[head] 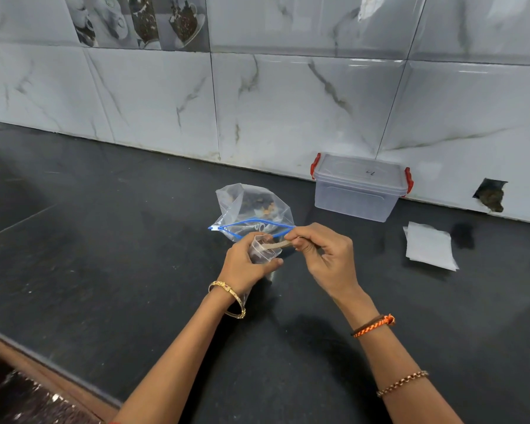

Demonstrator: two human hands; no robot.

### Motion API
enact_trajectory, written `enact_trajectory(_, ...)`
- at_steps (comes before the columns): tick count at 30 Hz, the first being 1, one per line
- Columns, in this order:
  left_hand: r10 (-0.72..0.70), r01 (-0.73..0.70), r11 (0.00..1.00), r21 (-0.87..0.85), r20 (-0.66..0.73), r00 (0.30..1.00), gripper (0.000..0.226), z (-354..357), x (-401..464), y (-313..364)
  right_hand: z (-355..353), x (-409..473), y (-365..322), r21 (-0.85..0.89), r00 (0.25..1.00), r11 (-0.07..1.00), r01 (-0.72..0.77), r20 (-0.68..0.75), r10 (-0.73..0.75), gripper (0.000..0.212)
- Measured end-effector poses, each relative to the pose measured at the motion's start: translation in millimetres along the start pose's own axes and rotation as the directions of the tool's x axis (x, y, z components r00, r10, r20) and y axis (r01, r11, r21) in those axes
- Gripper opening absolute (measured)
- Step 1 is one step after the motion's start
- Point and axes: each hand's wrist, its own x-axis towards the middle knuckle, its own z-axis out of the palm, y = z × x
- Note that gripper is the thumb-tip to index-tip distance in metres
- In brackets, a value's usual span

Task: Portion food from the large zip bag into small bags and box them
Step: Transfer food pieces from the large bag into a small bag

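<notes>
so, head view: we look down on a dark worktop [110, 270] against a marbled tile wall [288, 111].
left hand [245, 264]: we see its grip wrapped around a small bag [262, 250], held upright just above the worktop.
right hand [322, 255]: fingers pinched closed on the small bag's top strip, pulling it out sideways to the right.
large zip bag [251, 209]: it lies on the worktop just behind our hands, blue zip line toward us, mouth partly parted, dark and tan food inside.
box [360, 188]: clear plastic, lid on, red clips at both ends, standing against the wall to the right of the large zip bag, apart from it.
small bags, spare [429, 246]: a flat pale stack on the worktop, right of our right hand, in front of the box.
wrists: a gold bangle [228, 298] on the left, an orange thread band [375, 325] on the right.
</notes>
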Motion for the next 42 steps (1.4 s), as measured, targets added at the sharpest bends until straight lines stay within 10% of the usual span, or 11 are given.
enact_trajectory(5, 0.024, -0.024, 1.000, -0.010, -0.009, 1.000, 0.038, -1.9, -0.1, 2.0, -7.2, 0.9, -2.9, 0.189, 0.897, 0.940, -0.283, -0.294, 0.329, 0.013)
enact_trajectory(8, 0.007, -0.010, 0.999, -0.054, -0.052, 0.999, 0.036, -8.6, 2.5, 3.8, -8.9, 2.2, -0.1, 0.476, 0.556, 0.707, -0.523, -0.439, 0.706, 0.015)
enact_trajectory(11, 0.004, -0.016, 0.994, -0.105, -0.114, 0.993, 0.032, -15.7, 1.4, 6.5, -12.0, -3.0, 7.6, 0.729, 0.186, 0.338, -0.595, -0.284, 0.941, 0.018)
enact_trajectory(15, 0.010, -0.037, 0.992, -0.121, -0.216, 0.976, 0.030, -26.1, 0.7, 5.2, -3.1, -11.0, 13.0, 0.799, 0.026, 0.128, -0.587, -0.140, 0.990, 0.017)
enact_trajectory(25, 0.061, -0.099, 0.991, -0.093, -0.349, 0.935, 0.034, -50.8, 17.3, 8.1, 45.7, 0.8, 2.6, 0.701, 0.119, 0.091, -0.708, -0.008, 0.993, 0.002)
enact_trajectory(30, 0.061, -0.091, 0.994, -0.057, -0.394, 0.917, 0.032, -70.1, 33.6, 4.1, 77.3, 2.8, 6.1, -0.035, 0.612, 0.631, -0.775, -0.290, 0.736, 0.004)
enact_trajectory(34, 0.018, -0.056, 0.996, -0.076, -0.430, 0.903, 0.031, -85.5, 51.5, 0.8, 94.2, 12.6, 15.6, -0.629, 0.913, 0.670, -0.394, -0.183, 0.366, 0.024)
enact_trajectory(42, -0.144, 0.104, 0.987, -0.123, -0.390, 0.910, 0.027, -102.3, 92.4, -21.5, 106.2, 33.4, 33.6, -0.815, 0.918, 0.511, -0.273, -0.062, 0.391, 0.038)
